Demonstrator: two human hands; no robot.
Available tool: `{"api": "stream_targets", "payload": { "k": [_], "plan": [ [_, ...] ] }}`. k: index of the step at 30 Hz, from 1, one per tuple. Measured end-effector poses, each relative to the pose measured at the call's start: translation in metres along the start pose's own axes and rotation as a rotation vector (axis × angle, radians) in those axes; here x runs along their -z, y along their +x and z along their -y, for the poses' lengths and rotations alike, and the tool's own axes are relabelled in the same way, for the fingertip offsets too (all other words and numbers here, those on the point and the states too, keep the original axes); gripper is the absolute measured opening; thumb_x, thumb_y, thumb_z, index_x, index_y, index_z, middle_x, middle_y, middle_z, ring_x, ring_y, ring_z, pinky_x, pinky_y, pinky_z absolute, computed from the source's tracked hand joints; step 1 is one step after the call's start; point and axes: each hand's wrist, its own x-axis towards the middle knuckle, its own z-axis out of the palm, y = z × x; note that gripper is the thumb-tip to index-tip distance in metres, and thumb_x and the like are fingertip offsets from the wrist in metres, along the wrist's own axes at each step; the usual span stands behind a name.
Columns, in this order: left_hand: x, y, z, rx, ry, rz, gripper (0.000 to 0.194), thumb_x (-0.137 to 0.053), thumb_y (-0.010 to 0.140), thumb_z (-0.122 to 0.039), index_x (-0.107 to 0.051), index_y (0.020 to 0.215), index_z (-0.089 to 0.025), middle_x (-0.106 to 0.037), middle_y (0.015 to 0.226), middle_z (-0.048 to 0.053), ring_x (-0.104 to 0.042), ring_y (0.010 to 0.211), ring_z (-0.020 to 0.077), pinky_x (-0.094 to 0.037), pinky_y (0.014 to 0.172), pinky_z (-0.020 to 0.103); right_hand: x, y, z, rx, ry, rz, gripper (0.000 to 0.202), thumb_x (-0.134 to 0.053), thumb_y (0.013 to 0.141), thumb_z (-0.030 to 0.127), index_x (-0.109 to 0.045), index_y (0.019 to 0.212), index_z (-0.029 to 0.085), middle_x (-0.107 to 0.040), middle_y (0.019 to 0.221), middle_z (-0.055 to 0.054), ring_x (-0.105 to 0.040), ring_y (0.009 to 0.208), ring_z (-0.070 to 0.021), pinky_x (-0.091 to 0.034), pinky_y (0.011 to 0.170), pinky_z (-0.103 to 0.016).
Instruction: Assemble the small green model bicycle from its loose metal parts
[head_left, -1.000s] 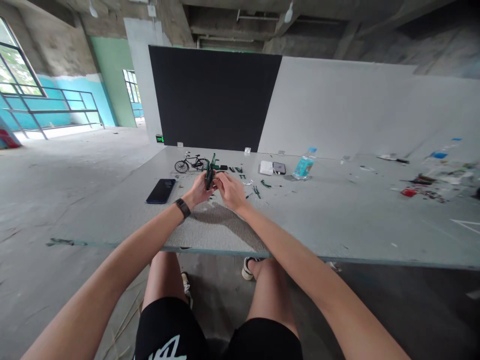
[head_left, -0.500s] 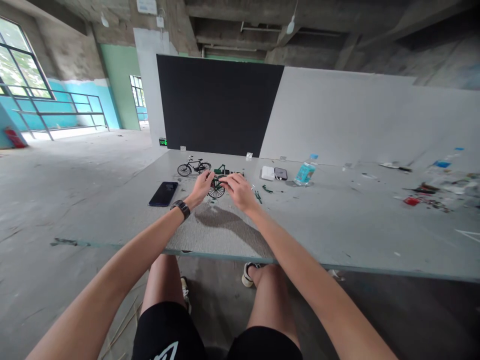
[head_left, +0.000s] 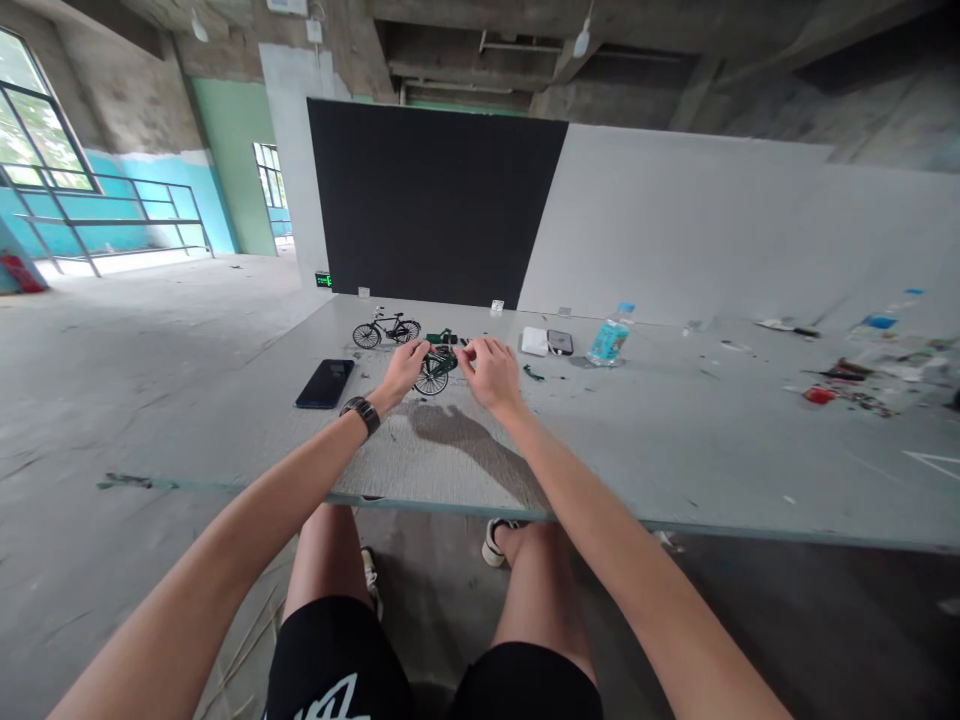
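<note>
A green and black model bicycle [head_left: 433, 378], with one spoked wheel plainly visible, is between my hands just above the table. My left hand [head_left: 405, 370] pinches its left side between thumb and fingers. On the other side, my right hand [head_left: 491, 373] has its fingertips closed at the frame's right end; fingers and palm hide part of it. Behind them lie green and black parts [head_left: 444, 338]. A complete black model bicycle [head_left: 386, 328] stands upright to the left. One small curved green piece [head_left: 532, 373] lies right of my right hand.
A dark phone [head_left: 325, 384] lies left of my left hand. Farther right are a white case [head_left: 534, 341], a grey square device [head_left: 560, 343] and a blue-labelled bottle [head_left: 610, 338]. Blurred small items surround a red piece [head_left: 819, 396]. The table's front edge [head_left: 465, 512] runs above my knees.
My right hand has shifted slightly right, and more green frame shows between the hands. The green pieces beside that hand no longer show. My left hand stays by the wheel.
</note>
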Motion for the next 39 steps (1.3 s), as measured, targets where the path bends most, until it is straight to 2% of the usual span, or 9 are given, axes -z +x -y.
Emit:
{"api": "stream_targets", "payload": {
  "k": [5, 8, 14, 18, 21, 26, 31, 36, 39],
  "plan": [
    [0.001, -0.001, -0.001, 0.018, 0.022, -0.082, 0.030, -0.046, 0.097, -0.037, -0.063, 0.082, -0.018, -0.049, 0.067, -0.001, -0.043, 0.059, 0.0124, -0.034, 0.059, 0.025, -0.002, -0.004, 0.007, 0.135, -0.040, 0.167, 0.042, -0.028, 0.109, 0.041, -0.060, 0.093, 0.018, -0.070, 0.090, -0.009, -0.060, 0.083, -0.0218, -0.032, 0.076, -0.032],
    [0.001, -0.005, -0.008, -0.011, 0.124, -0.088, 0.029, -0.045, 0.098, -0.036, -0.061, 0.082, -0.018, -0.052, 0.068, 0.000, -0.045, 0.062, 0.0131, -0.033, 0.061, 0.025, -0.002, -0.004, 0.015, 0.228, -0.081, 0.194, 0.042, -0.028, 0.109, 0.040, -0.061, 0.098, 0.017, -0.072, 0.091, -0.010, -0.062, 0.085, -0.0221, -0.030, 0.078, -0.033],
    [-0.002, -0.010, -0.019, -0.098, 0.241, -0.056, 0.029, -0.044, 0.098, -0.033, -0.064, 0.082, -0.019, -0.047, 0.061, -0.002, -0.041, 0.058, 0.0138, -0.029, 0.059, 0.027, 0.001, 0.000, 0.007, -0.019, -0.104, 0.147, 0.045, -0.024, 0.109, 0.042, -0.061, 0.101, 0.018, -0.072, 0.085, -0.008, -0.061, 0.073, -0.0200, -0.029, 0.071, -0.031],
    [-0.003, -0.010, -0.018, -0.099, 0.251, -0.130, 0.030, -0.043, 0.099, -0.034, -0.063, 0.083, -0.019, -0.049, 0.062, -0.002, -0.044, 0.059, 0.0145, -0.032, 0.062, 0.027, 0.003, -0.004, 0.008, 0.088, -0.126, 0.273, 0.052, -0.023, 0.109, 0.042, -0.065, 0.092, 0.017, -0.071, 0.078, -0.008, -0.061, 0.068, -0.0195, -0.029, 0.068, -0.031],
    [-0.003, -0.012, -0.017, -0.138, 0.316, -0.089, 0.027, -0.042, 0.099, -0.028, -0.061, 0.082, -0.018, -0.059, 0.072, 0.002, -0.050, 0.066, 0.0149, -0.034, 0.066, 0.026, 0.002, -0.002, 0.014, 0.168, -0.131, 0.295, 0.054, -0.023, 0.109, 0.043, -0.067, 0.093, 0.016, -0.073, 0.081, -0.010, -0.062, 0.068, -0.0192, -0.029, 0.067, -0.032],
    [-0.003, -0.013, -0.020, -0.143, 0.344, -0.058, 0.029, -0.041, 0.100, -0.029, -0.062, 0.083, -0.018, -0.059, 0.070, 0.001, -0.050, 0.065, 0.0151, -0.034, 0.065, 0.026, 0.006, 0.003, 0.014, 0.000, -0.206, 0.227, 0.054, -0.020, 0.109, 0.041, -0.067, 0.100, 0.016, -0.074, 0.082, -0.011, -0.064, 0.068, -0.0203, -0.032, 0.070, -0.032],
    [-0.003, -0.013, -0.022, -0.158, 0.363, -0.106, 0.027, -0.041, 0.098, -0.024, -0.059, 0.078, -0.019, -0.064, 0.080, 0.004, -0.056, 0.075, 0.0170, -0.038, 0.073, 0.027, 0.004, -0.004, 0.024, 0.089, -0.210, 0.391, 0.056, -0.020, 0.108, 0.044, -0.067, 0.103, 0.015, -0.074, 0.079, -0.014, -0.066, 0.068, -0.0226, -0.034, 0.067, -0.032],
    [0.000, -0.014, -0.022, -0.212, 0.381, -0.059, 0.026, -0.041, 0.098, -0.023, -0.059, 0.079, -0.019, -0.065, 0.083, 0.005, -0.057, 0.079, 0.0180, -0.040, 0.077, 0.028, 0.005, 0.000, 0.019, -0.027, -0.221, 0.319, 0.057, -0.017, 0.108, 0.046, -0.065, 0.108, 0.016, -0.075, 0.084, -0.014, -0.067, 0.069, -0.0226, -0.033, 0.063, -0.030],
    [0.000, -0.014, -0.023, -0.208, 0.391, -0.086, 0.028, -0.040, 0.098, -0.023, -0.058, 0.077, -0.019, -0.065, 0.082, 0.006, -0.057, 0.080, 0.0188, -0.040, 0.078, 0.029, 0.008, -0.003, 0.018, -0.021, -0.237, 0.379, 0.059, -0.015, 0.108, 0.045, -0.066, 0.103, 0.016, -0.073, 0.079, -0.013, -0.065, 0.064, -0.0219, -0.032, 0.060, -0.030]
  ]
}}
